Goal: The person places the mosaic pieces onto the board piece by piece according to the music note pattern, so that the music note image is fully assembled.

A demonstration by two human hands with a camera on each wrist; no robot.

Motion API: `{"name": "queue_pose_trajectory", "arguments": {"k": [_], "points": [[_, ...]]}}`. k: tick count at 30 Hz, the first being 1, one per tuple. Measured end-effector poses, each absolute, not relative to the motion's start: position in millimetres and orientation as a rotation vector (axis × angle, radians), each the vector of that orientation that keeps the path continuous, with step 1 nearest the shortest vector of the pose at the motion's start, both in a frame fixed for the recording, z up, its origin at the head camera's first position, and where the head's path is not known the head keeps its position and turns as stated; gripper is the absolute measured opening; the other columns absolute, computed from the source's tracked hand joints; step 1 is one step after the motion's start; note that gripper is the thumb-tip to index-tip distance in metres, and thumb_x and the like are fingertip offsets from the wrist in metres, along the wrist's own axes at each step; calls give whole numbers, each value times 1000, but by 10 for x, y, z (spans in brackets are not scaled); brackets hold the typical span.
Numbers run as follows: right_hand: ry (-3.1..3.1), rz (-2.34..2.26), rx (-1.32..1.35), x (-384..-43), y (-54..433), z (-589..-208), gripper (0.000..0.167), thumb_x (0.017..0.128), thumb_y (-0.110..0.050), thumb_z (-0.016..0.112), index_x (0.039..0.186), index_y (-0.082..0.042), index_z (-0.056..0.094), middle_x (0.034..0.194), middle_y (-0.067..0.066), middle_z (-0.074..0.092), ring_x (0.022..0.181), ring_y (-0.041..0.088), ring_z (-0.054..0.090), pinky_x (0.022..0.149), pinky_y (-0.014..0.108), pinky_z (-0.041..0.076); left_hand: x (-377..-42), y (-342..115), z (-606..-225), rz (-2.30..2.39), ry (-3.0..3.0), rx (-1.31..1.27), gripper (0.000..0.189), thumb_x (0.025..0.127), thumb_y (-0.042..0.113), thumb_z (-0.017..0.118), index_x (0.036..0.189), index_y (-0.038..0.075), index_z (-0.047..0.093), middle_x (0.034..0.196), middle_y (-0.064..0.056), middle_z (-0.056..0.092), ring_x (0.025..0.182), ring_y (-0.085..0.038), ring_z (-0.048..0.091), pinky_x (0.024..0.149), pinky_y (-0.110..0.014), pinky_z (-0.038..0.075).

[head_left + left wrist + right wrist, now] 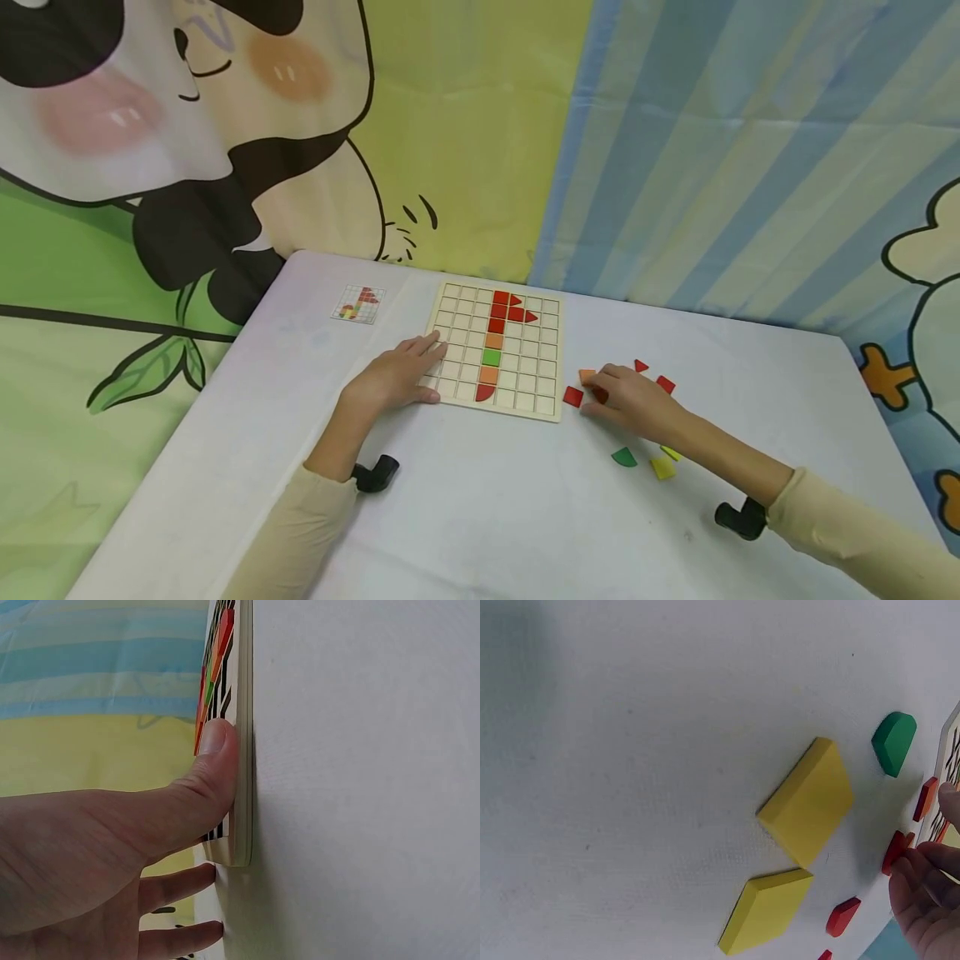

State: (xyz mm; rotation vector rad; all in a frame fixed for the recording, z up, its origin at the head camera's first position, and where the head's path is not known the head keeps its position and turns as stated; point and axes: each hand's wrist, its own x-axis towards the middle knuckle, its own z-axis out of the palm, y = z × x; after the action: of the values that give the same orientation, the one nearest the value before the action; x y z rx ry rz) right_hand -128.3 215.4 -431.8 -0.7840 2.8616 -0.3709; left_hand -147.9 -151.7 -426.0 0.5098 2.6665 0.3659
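My left hand (397, 375) rests at the lower left corner of a wooden grid board (528, 375), fingers along its left side. The left wrist view shows the thumb (214, 754) against the board's edge. Red, orange and green tiles run down a column of the board, with red triangles beside its top. Over loose tiles right of the board, my right hand (633, 402) reaches down. Its fingertips touch a red piece (894, 853), with the thumb held apart. Near them are a red square (573, 397) and an orange tile (587, 377), partly covered.
A small pattern card (358, 304) lies left of the board. Around the right hand are a red triangle (641, 365), another red tile (665, 384), a green quarter-round piece (624, 457) and two yellow diamonds (814, 802). A printed curtain (465, 142) hangs behind the white table (465, 517).
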Motion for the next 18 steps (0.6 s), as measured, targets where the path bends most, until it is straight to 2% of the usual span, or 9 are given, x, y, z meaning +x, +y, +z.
{"name": "queue_pose_trajectory", "arguments": {"k": [8,14,18], "points": [[2868,-408,-836,-1253,2133,-4348,37,80,-28,79,107,-5,69,82,1,58,76,10,47,62,18,44,-1482,-1525,-4264,360,2675,527,84,84,36,72,154,16,29,164,-7,18,150,-32,21,116,-54,32],[2875,-377,-930,-1266,2071,-4386,38,81,-27,78,113,-8,71,96,2,65,80,9,50,64,18,48,-1473,-1528,-4265,371,2679,519,84,84,35,72,154,15,29,164,-6,19,150,-31,21,116,-54,32],[2872,-398,-970,-1295,2007,-4431,33,81,-25,79,109,-11,72,96,1,64,80,9,50,66,18,50,-1468,-1525,-4256,376,2670,516,84,84,34,72,154,15,29,164,-7,18,150,-32,21,116,-54,31]]}}
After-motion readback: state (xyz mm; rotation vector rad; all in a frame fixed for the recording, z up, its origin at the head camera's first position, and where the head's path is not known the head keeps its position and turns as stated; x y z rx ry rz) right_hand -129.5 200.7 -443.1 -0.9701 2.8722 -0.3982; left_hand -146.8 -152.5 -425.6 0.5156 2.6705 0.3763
